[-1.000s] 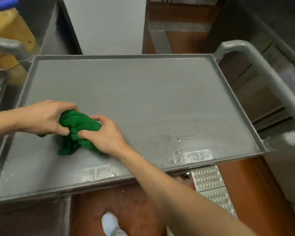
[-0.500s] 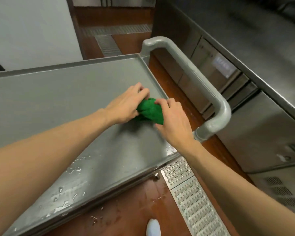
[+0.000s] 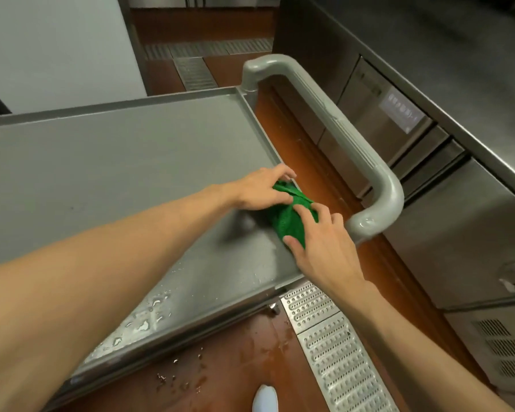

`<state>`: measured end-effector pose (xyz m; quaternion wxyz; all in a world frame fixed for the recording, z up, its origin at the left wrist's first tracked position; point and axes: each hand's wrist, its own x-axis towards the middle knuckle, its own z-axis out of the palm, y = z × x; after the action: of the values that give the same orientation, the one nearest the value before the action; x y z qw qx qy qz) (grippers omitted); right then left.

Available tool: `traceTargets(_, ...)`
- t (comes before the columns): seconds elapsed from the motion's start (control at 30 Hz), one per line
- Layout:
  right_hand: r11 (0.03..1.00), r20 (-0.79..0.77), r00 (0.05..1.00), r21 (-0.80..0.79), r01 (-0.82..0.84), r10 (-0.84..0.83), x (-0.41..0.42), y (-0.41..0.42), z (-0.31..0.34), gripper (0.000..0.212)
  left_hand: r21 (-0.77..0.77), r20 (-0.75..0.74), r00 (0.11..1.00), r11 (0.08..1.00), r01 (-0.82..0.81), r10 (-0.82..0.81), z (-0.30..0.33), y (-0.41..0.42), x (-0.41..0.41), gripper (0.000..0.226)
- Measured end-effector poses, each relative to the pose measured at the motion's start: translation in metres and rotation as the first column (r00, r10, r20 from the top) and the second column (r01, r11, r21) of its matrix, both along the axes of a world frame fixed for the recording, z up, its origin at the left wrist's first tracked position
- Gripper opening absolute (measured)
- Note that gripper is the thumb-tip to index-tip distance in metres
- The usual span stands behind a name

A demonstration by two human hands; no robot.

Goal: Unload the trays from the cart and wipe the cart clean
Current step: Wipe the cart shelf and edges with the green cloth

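The grey cart top [image 3: 125, 162] is a flat shelf with a raised rim and no trays on it. A bunched green cloth [image 3: 289, 217] lies pressed against the right rim of the shelf. My left hand [image 3: 259, 190] holds the cloth's far end and my right hand [image 3: 318, 245] presses its near end, fingers spread over it. Both forearms reach in from the lower left and lower right. Water drops [image 3: 143, 316] sit along the shelf's front edge.
The cart's grey handle [image 3: 333, 129] arches just right of the cloth. Stainless steel counter units [image 3: 428, 162] stand close on the right. A perforated metal floor drain [image 3: 330, 346] runs over the wet red-brown floor below, by my white shoe [image 3: 265, 398].
Both hands slid the green cloth from the shelf's left side across to its right rim, and my view turned right. In the last half second the cloth reached the rim and stretched along it.
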<state>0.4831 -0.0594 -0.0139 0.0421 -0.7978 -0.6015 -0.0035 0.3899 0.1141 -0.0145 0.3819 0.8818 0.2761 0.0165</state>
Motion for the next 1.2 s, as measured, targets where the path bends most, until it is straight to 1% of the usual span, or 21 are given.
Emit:
traceTargets(0.1,1.000,0.045,0.999,-0.023,-0.001,0.002,-0.007,-0.002,-0.005,0.062,0.207,-0.089,0.991,0.971,0.119,-0.103,-0.005,-0.006,-0.004,0.048)
traceTargets(0.17,1.000,0.038,0.999,-0.014,0.019,-0.019,-0.017,-0.004,-0.010,0.062,0.247,-0.101,0.986,0.957,0.153,-0.132,-0.008,-0.005,-0.008,0.048)
traceTargets(0.23,0.999,-0.011,0.999,0.014,0.046,-0.046,-0.028,-0.004,-0.014,0.061,0.283,-0.107,0.982,0.942,0.182,-0.158,-0.010,-0.003,-0.016,0.048)
traceTargets(0.33,0.995,-0.092,0.992,0.038,0.087,-0.084,-0.051,-0.001,-0.018,0.062,0.293,-0.138,0.974,0.932,0.211,-0.178,-0.009,-0.001,-0.034,0.048)
traceTargets(0.4,0.995,-0.138,0.987,0.056,0.086,-0.078,-0.075,0.001,-0.020,0.063,0.278,-0.138,0.975,0.938,0.209,-0.177,-0.009,0.002,-0.058,0.047)
traceTargets(0.57,0.996,-0.239,0.971,0.076,0.047,-0.027,-0.155,0.009,-0.020,0.062,0.226,-0.151,0.981,0.962,0.153,-0.121,-0.008,0.007,-0.149,0.047)
traceTargets(0.67,0.997,-0.302,0.953,0.077,-0.013,0.035,-0.217,0.012,-0.018,0.062,0.196,-0.179,0.983,0.977,0.081,-0.046,-0.003,0.007,-0.219,0.047)
traceTargets(0.8,0.990,-0.343,0.929,0.077,-0.121,0.140,-0.303,0.015,-0.015,0.058,0.170,-0.224,0.972,0.985,-0.032,0.070,0.006,-0.001,-0.318,0.047)
traceTargets(0.97,0.963,-0.397,0.877,0.105,-0.249,0.270,-0.406,0.011,-0.014,0.054,0.143,-0.277,0.938,0.974,-0.177,0.211,0.013,-0.020,-0.441,0.048)
traceTargets(1.07,0.940,-0.447,0.828,0.116,-0.320,0.337,-0.459,0.007,-0.013,0.054,0.148,-0.310,0.912,0.961,-0.233,0.269,0.017,-0.031,-0.501,0.048)
traceTargets(1.2,0.905,-0.479,0.774,0.126,-0.407,0.414,-0.516,0.002,-0.014,0.055,0.149,-0.410,0.857,0.950,-0.276,0.313,0.026,-0.046,-0.567,0.054)
